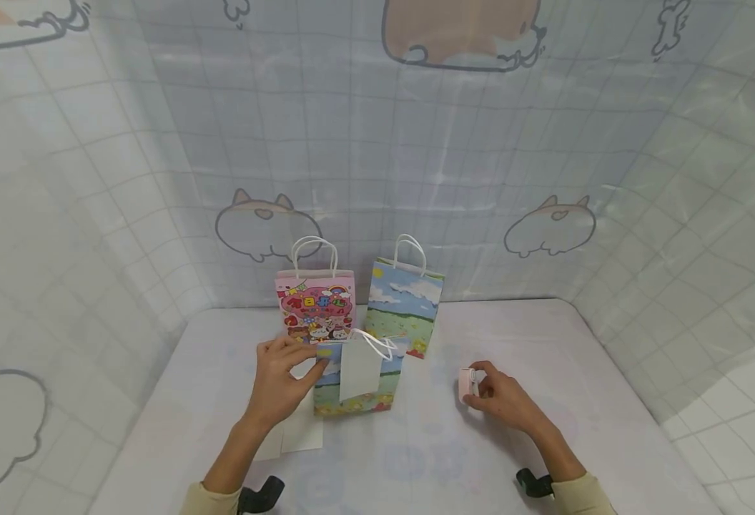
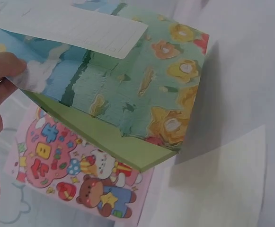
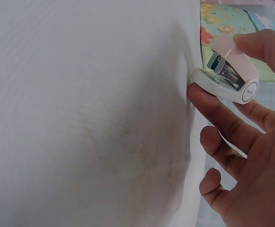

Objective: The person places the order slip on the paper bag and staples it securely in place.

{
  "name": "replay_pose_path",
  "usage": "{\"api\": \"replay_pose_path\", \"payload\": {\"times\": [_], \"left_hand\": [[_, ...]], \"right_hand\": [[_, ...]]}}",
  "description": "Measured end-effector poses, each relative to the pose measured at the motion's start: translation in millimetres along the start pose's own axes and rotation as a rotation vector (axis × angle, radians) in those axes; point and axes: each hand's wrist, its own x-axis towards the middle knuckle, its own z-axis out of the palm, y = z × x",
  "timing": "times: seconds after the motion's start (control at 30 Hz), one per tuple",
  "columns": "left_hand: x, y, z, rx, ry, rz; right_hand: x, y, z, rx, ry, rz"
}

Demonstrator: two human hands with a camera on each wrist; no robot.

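My left hand (image 1: 282, 379) pinches the upper left edge of a small landscape-print paper gift bag (image 1: 390, 386) between thumb and fingers. A white card (image 1: 359, 370) lies against the front of this bag, beneath its white handles. In the left wrist view the bag's green side gusset (image 2: 104, 135) shows. Over at the right, my right hand (image 1: 502, 397) holds a small pink and white stapler (image 1: 467, 386) between thumb and fingers. The right wrist view shows the stapler (image 3: 229, 71) with its jaws apart and nothing between them.
Behind stand a pink cartoon gift bag (image 1: 316, 304) and another landscape gift bag (image 1: 405, 297), handles up. Flat white cards (image 1: 303, 429) lie on the table left of the front bag. A printed cloth (image 1: 377, 143) hangs at the back and sides.
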Motion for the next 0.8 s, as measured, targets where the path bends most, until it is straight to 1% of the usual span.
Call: {"api": "replay_pose_path", "payload": {"times": [0.23, 0.47, 0.6, 0.8], "left_hand": [[3.8, -5.7, -13.9, -0.018, 0.068, -0.002], [-1.6, -12.1, -24.4, -0.021, 0.119, -0.075], [-4.1, -15.7, -31.4, -0.012, 0.167, -0.091], [-7.8, -21.2, -47.5, 0.01, 0.234, -0.131]], "right_hand": [[2.4, 0, 0, -0.002, 0.005, 0.024], [2.2, 3, -3, -0.037, 0.028, 0.024], [4.0, 5, -4, -0.043, 0.031, 0.025], [5.5, 8, -7, -0.054, 0.025, 0.007]]}}
